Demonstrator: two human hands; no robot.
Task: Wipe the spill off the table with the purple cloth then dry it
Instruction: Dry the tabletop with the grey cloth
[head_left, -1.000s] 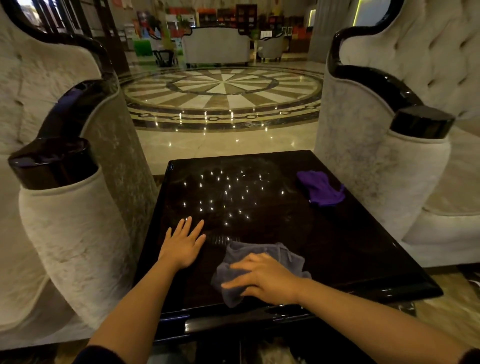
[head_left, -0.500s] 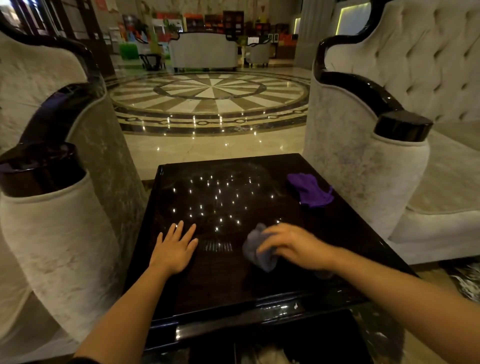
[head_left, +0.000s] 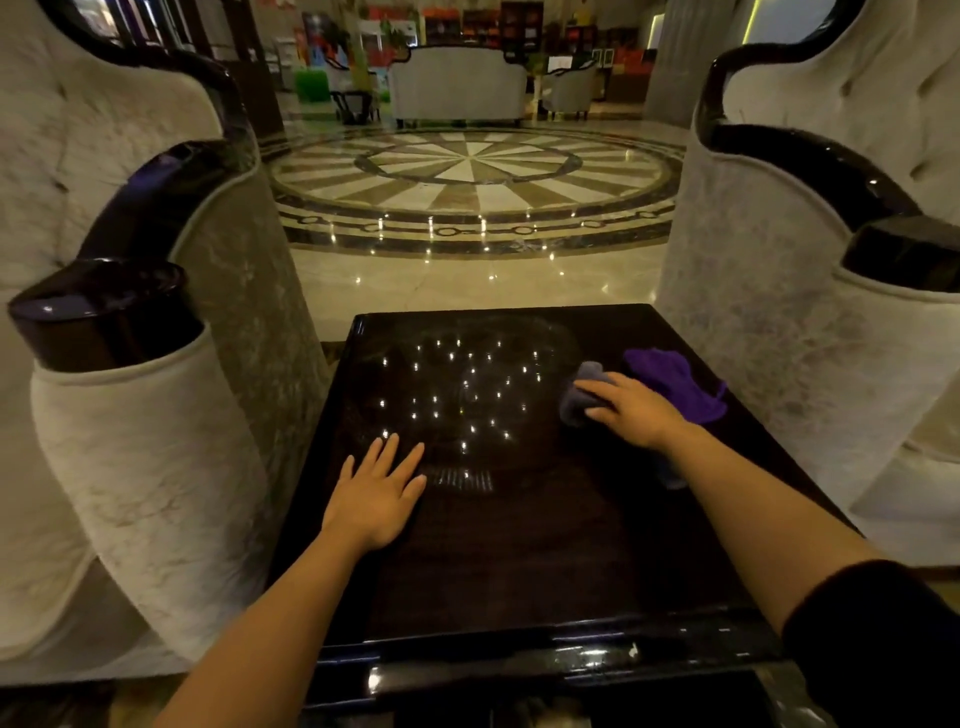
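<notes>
A glossy black table (head_left: 519, 571) stands between two armchairs, its top mirroring small ceiling lights. My right hand (head_left: 636, 410) presses a bunched grey cloth (head_left: 579, 395) onto the table's far right part. Just beyond that hand lies the purple cloth (head_left: 675, 382), crumpled near the right edge and touching the grey one's side. My left hand (head_left: 382, 491) rests flat on the table's left middle, fingers spread, holding nothing. Faint smear marks show on the far half of the top.
A pale upholstered armchair (head_left: 156, 441) with dark glossy arm trim stands close on the left, and another armchair (head_left: 779, 338) on the right. Beyond the table lies polished marble floor (head_left: 467, 182) with a round pattern and a sofa (head_left: 457, 85) farther back.
My right hand has slid the grey cloth from the table's near middle outward and to the right, up beside the purple cloth. The left hand stays flat in place.
</notes>
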